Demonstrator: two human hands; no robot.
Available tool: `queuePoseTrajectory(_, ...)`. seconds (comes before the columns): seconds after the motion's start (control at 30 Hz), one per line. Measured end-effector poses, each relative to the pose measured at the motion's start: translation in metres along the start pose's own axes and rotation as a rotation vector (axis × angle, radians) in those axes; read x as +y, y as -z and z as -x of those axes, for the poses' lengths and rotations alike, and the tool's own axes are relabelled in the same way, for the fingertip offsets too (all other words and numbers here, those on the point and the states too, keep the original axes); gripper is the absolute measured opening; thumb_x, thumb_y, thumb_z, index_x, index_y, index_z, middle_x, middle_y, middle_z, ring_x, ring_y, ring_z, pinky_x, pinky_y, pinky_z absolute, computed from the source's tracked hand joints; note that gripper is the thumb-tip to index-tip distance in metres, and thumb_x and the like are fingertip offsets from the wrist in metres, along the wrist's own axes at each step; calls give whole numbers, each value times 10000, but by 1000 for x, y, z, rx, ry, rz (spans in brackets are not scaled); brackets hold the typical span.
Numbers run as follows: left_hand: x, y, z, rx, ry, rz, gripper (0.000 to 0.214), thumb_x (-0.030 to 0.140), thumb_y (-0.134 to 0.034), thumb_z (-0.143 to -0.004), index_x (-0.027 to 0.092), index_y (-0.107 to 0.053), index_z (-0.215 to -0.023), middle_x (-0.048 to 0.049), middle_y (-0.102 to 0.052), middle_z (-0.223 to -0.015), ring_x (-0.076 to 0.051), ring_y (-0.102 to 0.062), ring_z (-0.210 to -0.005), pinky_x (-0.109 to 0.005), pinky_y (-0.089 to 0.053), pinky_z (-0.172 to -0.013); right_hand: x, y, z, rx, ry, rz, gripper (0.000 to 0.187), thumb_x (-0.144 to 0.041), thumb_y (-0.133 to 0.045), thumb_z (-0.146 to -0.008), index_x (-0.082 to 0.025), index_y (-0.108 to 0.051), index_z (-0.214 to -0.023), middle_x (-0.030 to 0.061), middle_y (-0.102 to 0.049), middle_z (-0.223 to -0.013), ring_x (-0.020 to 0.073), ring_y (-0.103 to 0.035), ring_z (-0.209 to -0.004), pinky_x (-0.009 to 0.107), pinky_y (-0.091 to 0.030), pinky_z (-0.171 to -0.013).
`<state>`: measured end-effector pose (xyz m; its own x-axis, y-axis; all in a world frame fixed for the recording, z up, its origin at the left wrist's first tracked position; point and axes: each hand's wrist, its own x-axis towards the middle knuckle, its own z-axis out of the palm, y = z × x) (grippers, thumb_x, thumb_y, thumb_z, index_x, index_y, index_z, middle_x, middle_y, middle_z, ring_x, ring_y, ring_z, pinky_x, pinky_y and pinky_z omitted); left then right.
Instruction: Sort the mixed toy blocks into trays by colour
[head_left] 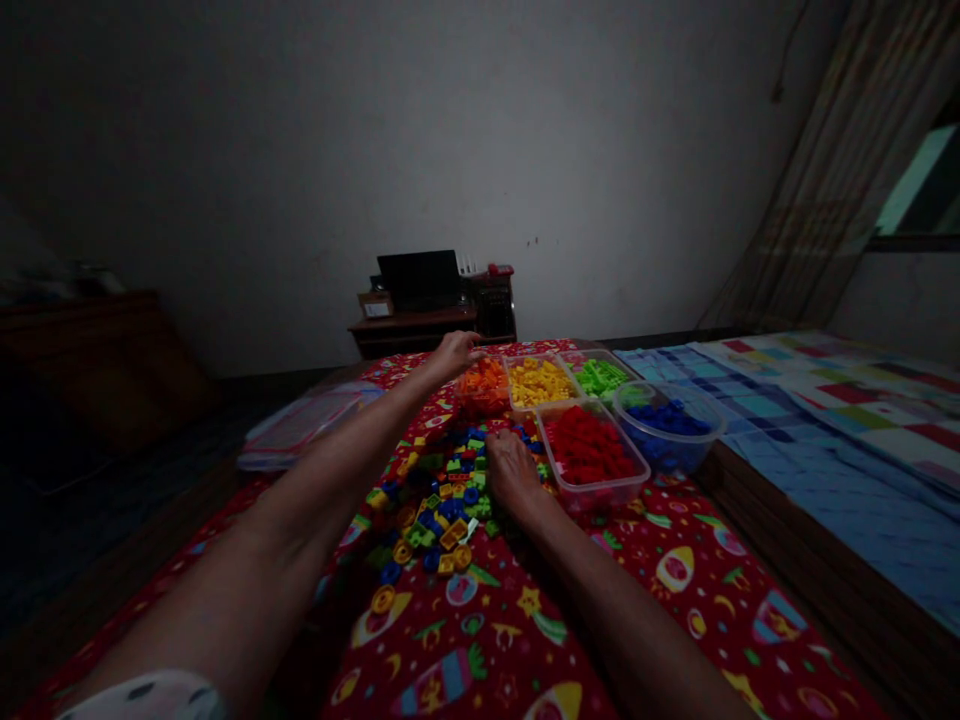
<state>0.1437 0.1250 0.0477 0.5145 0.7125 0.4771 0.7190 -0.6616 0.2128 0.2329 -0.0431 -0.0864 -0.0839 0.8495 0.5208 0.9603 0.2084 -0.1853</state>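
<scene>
My left hand (456, 353) reaches out above the left edge of the tub of orange bricks (484, 380); its fingers are slightly apart and I see nothing between them. My right hand (514, 468) is down at the right side of a loose pile of mixed toy bricks (442, 500), with blue, green, yellow and orange pieces in it. The fingers of this hand are curled, and whatever they hold is hidden. Just right of it stands a clear tub of red bricks (589, 445).
Behind are tubs of yellow bricks (540, 383) and green bricks (600, 377). A round tub of blue bricks (670, 418) stands at the right. Stacked clear lids (304, 425) lie at the left on the red patterned cloth (480, 650). A blue checked bed (810, 470) is beyond.
</scene>
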Motion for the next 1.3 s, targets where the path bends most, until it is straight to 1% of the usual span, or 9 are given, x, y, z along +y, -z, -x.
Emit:
queuePoseTrajectory(0.1, -8, -9, 11, 78, 131, -85, 355, 278, -556, -822, 96, -581, -1126, -130, -617, -1032, -225, -552, -939, -333, -418, -836, 1, 1, 1, 0, 10, 2, 346, -24, -428, -759, -106, -604, -1046, 149, -609, -952, 230, -535, -922, 323, -428, -794)
queuePoseTrajectory(0.17, -11, -10, 33, 92, 87, -87, 325, 256, -522, -834, 119, -586, -1121, -126, -608, -1074, -222, -553, -964, -340, -419, -866, 1, 2, 2, -4, 20, 5, 345, -26, -423, -761, -111, -607, -1041, 151, -607, -976, 232, -530, -940, 327, -421, -807)
queuePoseTrajectory(0.27, -13, -2, 82, 35, -35, -57, 267, 258, -472, -841, 149, -642, -1016, -98, -636, -1017, -213, -565, -969, -346, -428, -887, 1, 6, 1, -24, 26, -4, 336, -35, -420, -771, -114, -609, -1038, 147, -610, -987, 227, -528, -947, 326, -415, -819)
queuePoseTrajectory(0.43, -14, 20, 164, -134, -73, 37, 259, 294, -462, -846, 165, -684, -875, -64, -659, -874, -165, -597, -772, -272, -469, -721, 1, 13, -1, -86, 5, -6, 345, -22, -403, -781, -88, -608, -1050, 157, -611, -1000, 215, -531, -941, 305, -414, -805)
queuePoseTrajectory(0.57, -14, 22, 200, -286, -135, 71, 223, 262, -486, -844, 172, -690, -837, -53, -644, -809, -145, -583, -722, -230, -448, -654, 1, 15, 0, -81, 29, 0, 356, -21, -418, -769, -80, -596, -1071, 153, -612, -996, 211, -525, -926, 312, -409, -802)
queuePoseTrajectory(0.77, -5, 10, 208, -294, -177, -34, 261, 198, -450, -853, 178, -678, -980, -65, -607, -868, -136, -556, -721, -221, -434, -648, 1, 18, -1, -115, 23, 9, 335, -31, -407, -783, -106, -610, -1037, 141, -612, -979, 210, -532, -907, 297, -409, -758)
queuePoseTrajectory(0.97, -4, 6, 203, -253, -212, -178, 241, 142, -437, -828, 173, -637, -959, -68, -590, -898, -163, -545, -780, -248, -424, -664, 1, 18, -3, -146, 13, 29, 329, -45, -372, -819, -106, -607, -1042, 150, -601, -1002, 216, -534, -937, 296, -409, -771)
queuePoseTrajectory(1.13, 0, 17, 195, -268, -109, -69, 120, 221, -523, -813, 162, -616, -765, -36, -591, -820, -147, -548, -723, -232, -407, -624, 1, 18, -2, -152, 10, 20, 322, -60, -381, -827, -115, -597, -1059, 147, -597, -1024, 214, -530, -953, 300, -409, -793)
queuePoseTrajectory(1.3, 8, 12, 189, -270, -45, 17, 126, 267, -572, -797, 169, -649, -814, -27, -636, -796, -144, -577, -718, -219, -404, -630, -1, 22, 0, -160, 2, 2, 317, -56, -403, -815, -112, -592, -1064, 151, -595, -1023, 218, -524, -951, 307, -410, -792)
